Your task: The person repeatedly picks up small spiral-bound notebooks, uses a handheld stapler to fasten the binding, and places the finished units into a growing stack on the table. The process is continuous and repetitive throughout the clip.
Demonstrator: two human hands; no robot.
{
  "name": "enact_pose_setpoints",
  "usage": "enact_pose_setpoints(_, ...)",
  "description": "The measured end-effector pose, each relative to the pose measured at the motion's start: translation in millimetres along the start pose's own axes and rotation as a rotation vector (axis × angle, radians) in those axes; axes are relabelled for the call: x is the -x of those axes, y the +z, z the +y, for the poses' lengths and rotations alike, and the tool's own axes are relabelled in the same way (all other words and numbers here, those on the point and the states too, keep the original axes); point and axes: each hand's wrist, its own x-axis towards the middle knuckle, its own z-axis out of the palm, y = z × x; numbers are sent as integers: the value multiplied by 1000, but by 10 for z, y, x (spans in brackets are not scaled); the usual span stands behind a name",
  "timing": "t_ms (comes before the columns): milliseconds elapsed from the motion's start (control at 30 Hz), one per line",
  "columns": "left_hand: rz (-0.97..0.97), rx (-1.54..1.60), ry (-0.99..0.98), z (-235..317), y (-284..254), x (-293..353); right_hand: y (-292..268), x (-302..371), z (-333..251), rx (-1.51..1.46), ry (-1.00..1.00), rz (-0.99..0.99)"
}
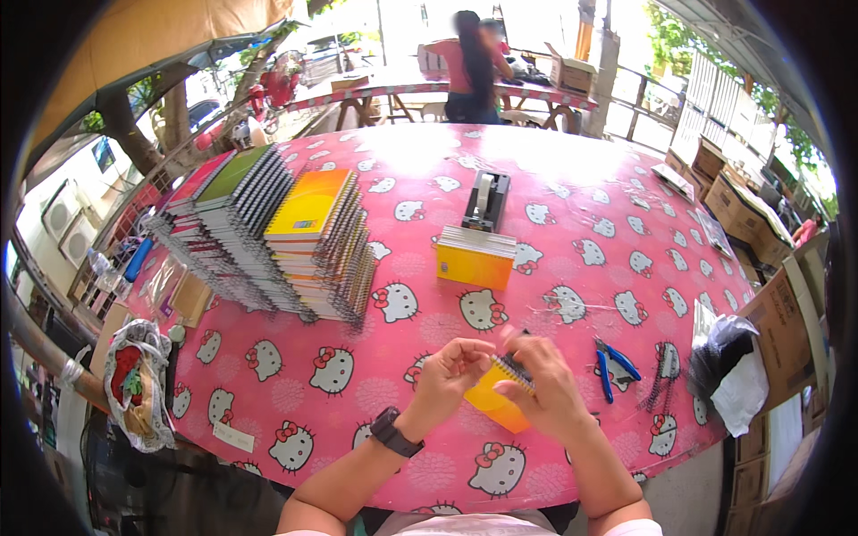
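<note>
A small yellow-orange spiral notebook (499,407) lies in front of me near the table's front edge, with a dark coil along its upper right side. My right hand (547,386) is closed on the notebook at the coil, its thumb over the cover. At the coil's upper left end, my left hand (454,368) has its fingertips pinched together. Whatever is between those fingertips is too small to make out. Blue-handled pliers (615,368) rest to the right of my right hand. Beside them lie loose dark wire coils (661,377).
Tall stacks of yellow notebooks (308,204) and green notebooks (234,176) stand at the left. A yellow pad block (474,259) sits before a black tape dispenser (486,201). Plastic bags (728,357) and cardboard boxes (776,326) line the right edge. A person (474,67) stands at a far table.
</note>
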Motion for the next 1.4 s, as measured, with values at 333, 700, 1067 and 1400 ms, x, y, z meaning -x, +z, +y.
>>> enact_pose_setpoints(333, 423, -860, 865, 2022, -598, -648, -25, -33, 231, -144, 132, 16)
enact_pose_setpoints(700, 804, -725, 1155, 1213, -880, -6, 460, -25, 407, -346, 137, -214)
enact_pose_setpoints(1067, -297, -1469, 103, 77, -953, 186, 1098, -386, 217, 310, 195, -300)
enact_pose_setpoints(1400, -68, -1423, 776, 436, -838, 486, 520, -496, 24, -1768, 632, -422)
